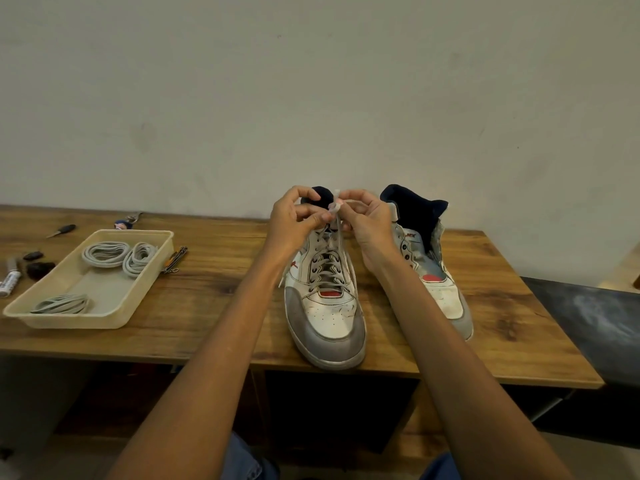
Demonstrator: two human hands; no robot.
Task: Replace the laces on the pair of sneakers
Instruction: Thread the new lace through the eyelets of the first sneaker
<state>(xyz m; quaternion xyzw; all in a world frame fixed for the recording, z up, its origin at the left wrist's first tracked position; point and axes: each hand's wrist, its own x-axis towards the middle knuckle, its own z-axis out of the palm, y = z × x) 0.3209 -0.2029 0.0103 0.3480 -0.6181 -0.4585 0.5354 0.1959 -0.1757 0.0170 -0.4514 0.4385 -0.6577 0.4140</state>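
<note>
Two white and grey high-top sneakers stand on the wooden table, toes toward me. The left sneaker is laced with a grey lace up its eyelets. Above its collar, my left hand and my right hand each pinch an end of that lace, fingertips close together. The right sneaker has no lace in its eyelets, and its dark tongue stands open.
A cream tray at the left holds three coiled grey laces. Small tools, a marker and dark bits lie around it. The table's front edge runs under my forearms. A dark surface lies to the right.
</note>
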